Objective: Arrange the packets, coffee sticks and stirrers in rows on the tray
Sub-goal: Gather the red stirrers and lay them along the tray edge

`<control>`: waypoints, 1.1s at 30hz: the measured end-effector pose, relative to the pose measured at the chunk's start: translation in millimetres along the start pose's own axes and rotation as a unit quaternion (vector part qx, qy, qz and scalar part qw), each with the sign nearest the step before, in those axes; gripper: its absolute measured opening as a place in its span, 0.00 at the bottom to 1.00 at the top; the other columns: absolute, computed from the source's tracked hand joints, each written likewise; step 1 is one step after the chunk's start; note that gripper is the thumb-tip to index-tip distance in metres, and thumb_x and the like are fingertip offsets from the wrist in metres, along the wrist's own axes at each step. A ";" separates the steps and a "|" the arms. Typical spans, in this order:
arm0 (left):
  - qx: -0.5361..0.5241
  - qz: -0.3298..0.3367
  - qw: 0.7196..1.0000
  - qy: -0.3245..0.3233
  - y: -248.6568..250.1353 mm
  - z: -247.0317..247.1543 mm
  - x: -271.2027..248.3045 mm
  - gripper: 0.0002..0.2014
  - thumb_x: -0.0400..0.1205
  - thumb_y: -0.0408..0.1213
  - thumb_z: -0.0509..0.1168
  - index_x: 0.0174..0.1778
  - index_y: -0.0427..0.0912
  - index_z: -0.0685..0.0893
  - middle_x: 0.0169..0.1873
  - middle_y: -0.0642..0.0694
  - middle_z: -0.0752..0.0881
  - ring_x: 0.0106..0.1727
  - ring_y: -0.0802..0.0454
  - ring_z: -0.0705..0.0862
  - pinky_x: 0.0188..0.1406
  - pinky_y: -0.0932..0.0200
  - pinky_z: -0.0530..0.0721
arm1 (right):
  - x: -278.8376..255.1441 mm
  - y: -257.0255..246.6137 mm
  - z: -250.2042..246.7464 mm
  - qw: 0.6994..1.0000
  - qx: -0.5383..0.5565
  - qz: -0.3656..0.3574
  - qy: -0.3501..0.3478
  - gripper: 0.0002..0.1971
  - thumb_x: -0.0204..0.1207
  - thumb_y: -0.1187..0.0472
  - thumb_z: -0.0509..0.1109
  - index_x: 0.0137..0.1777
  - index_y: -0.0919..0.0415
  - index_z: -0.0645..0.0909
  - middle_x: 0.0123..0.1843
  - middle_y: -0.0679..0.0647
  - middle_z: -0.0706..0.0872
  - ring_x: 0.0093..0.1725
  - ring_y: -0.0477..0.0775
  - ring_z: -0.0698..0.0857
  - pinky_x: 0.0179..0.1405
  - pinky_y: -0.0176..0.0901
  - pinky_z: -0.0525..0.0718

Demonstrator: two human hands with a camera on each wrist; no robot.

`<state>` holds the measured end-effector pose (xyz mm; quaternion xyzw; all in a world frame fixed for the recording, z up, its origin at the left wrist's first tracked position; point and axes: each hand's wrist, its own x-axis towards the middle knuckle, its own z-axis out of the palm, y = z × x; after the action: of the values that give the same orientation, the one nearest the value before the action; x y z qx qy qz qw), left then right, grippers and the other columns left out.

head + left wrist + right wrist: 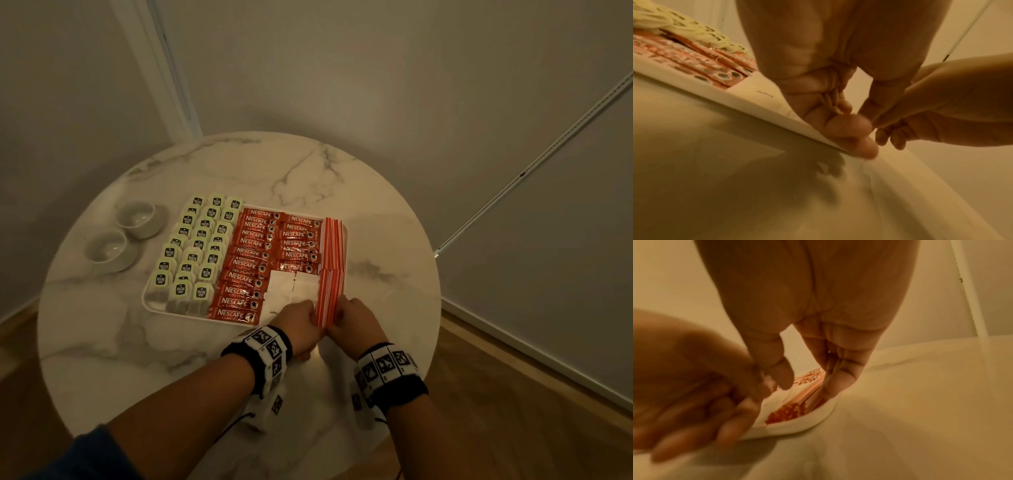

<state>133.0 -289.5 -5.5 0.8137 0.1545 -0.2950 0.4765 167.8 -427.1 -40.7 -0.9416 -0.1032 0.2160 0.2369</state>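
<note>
From above my left hand (301, 320) and right hand (356, 317) flank the striped stirrers (328, 294) at the tray (148, 301) corner, fingers extended (right wrist view alone shows their cut ends).

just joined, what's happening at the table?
A person is filling a white tray on a round marble table. Tea bag packets fill its left side and red Nescafe coffee sticks the middle. Both hands are squaring up the near bundle of red-and-white striped stirrers along the right edge: left hand on one side, right hand on the other. White packets lie beside them. Two white cups sit off the tray.
</note>
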 end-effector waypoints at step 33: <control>0.462 0.157 0.873 0.008 -35.4 22.9 26.2 0.34 0.85 0.62 0.36 0.82 0.52 0.30 0.79 0.55 0.25 0.81 0.52 0.26 0.70 0.28 0.22 | 86.8 -5.3 -36.6 0.993 -0.075 -0.051 -0.075 0.30 0.86 0.49 0.47 0.84 0.38 0.38 0.85 0.37 0.35 0.84 0.54 0.31 0.80 0.74 0.42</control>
<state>127.0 -292.5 -54.6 0.9571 -0.1254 -0.2470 0.0855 260.9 -411.4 -40.1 -0.9312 -0.1842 0.2658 0.1682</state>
